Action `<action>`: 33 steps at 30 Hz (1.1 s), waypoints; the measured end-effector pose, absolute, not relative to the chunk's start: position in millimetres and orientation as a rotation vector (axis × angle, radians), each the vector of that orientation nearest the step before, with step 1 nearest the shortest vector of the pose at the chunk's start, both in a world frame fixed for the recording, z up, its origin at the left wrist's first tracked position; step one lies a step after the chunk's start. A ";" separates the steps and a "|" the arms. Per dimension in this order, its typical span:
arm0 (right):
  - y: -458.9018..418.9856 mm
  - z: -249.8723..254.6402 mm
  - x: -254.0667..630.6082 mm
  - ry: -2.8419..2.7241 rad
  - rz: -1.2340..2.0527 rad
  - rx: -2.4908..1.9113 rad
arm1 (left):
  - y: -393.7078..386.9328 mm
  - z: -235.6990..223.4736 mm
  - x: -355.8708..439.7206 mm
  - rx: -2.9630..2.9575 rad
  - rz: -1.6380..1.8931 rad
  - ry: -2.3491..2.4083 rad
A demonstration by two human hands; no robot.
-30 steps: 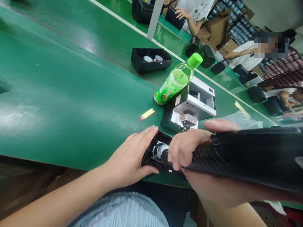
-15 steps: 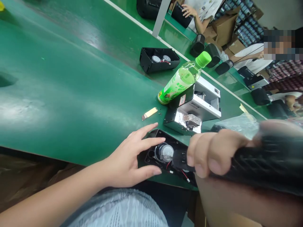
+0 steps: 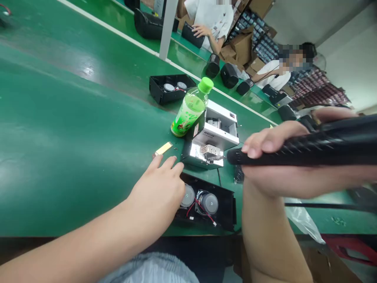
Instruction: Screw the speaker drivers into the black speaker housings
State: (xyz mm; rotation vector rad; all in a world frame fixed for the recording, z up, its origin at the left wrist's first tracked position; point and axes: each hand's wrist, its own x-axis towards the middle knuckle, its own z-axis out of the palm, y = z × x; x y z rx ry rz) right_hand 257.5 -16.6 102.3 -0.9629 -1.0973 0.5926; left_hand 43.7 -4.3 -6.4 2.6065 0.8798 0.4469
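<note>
My right hand [image 3: 277,179] is wrapped round a black electric screwdriver [image 3: 318,143]. The screwdriver lies nearly level, its front end at the metal outlet block [image 3: 211,151] of a black-and-silver screw feeder [image 3: 219,135]. My left hand [image 3: 160,188] rests over the left end of an open black speaker casing [image 3: 226,198], fingers stretched out and slightly apart; its thumb is hidden. Inside the casing sit two round speaker drivers [image 3: 210,203] with red and black wires ending in white plugs. Part of the left driver is behind my left hand.
A green-capped drink bottle [image 3: 188,112] stands against the feeder. A small yellow strip [image 3: 164,148] lies near my left fingertips. Another black casing [image 3: 157,92] with drivers sits farther back. Co-workers [image 3: 210,19] and several black speakers [image 3: 229,75] are across the bench.
My right hand has lifted the screwdriver from the casing to the feeder's outlet. My left hand has shifted, its fingers now beyond the casing's left end. The view has swung right.
</note>
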 end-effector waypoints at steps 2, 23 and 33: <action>1.3 95.9 250.8 -1.110 0.444 -0.875 | -3.2 -10.7 42.6 2.637 0.436 0.875; 9.7 64.7 252.1 -1.040 0.546 -0.878 | 17.0 48.3 24.4 2.693 0.928 0.902; -57.4 103.3 255.2 -1.078 0.661 -0.742 | 69.8 75.6 124.8 3.039 0.983 0.999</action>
